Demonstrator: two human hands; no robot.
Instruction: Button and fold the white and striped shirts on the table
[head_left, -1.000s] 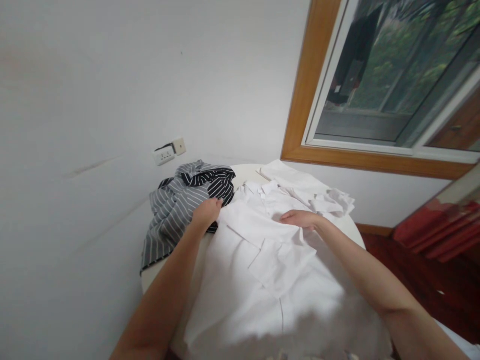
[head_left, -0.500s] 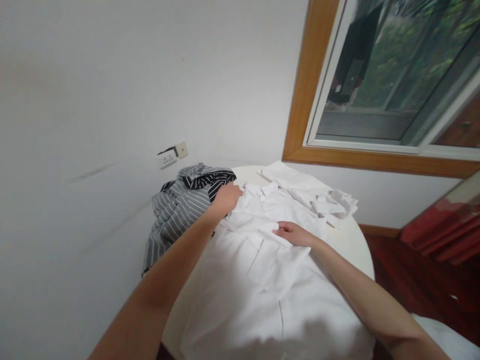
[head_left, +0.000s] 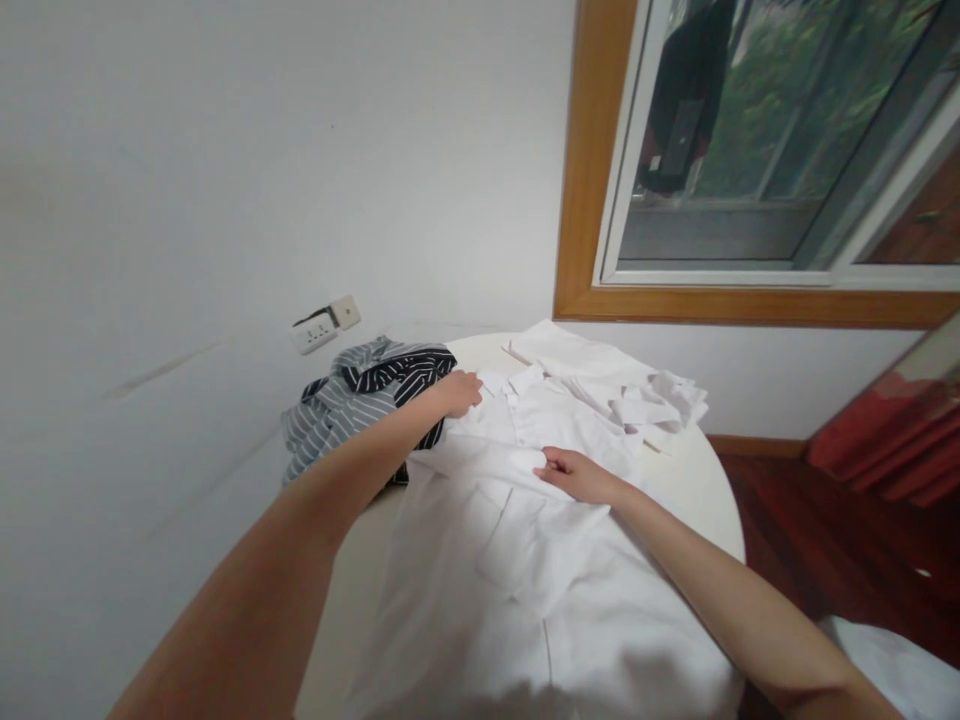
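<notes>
A white collared shirt [head_left: 517, 560] is spread over a round white table [head_left: 705, 490], its collar toward the wall and its lower part toward me. My left hand [head_left: 459, 393] is at the shirt's shoulder beside the collar, fingers curled down onto the cloth; the fingertips are partly hidden. Around the chest, my right hand [head_left: 576, 474] pinches a fold of the same shirt between thumb and fingers. Cloth bunches between the two hands. Left of my left hand lies a heap of grey and black striped clothing [head_left: 352, 410], partly covered by my forearm.
Another crumpled white cloth [head_left: 660, 400] lies at the table's far right. Behind the table stands a white wall with a socket [head_left: 313, 333] and a wood-framed window [head_left: 750, 305]. A red curtain [head_left: 892, 440] hangs at right above dark wooden flooring [head_left: 795, 530].
The view has shifted slightly, so the window and socket sit further left. Both hands stay at about the same places on the shirt, its folds between them a little altered.
</notes>
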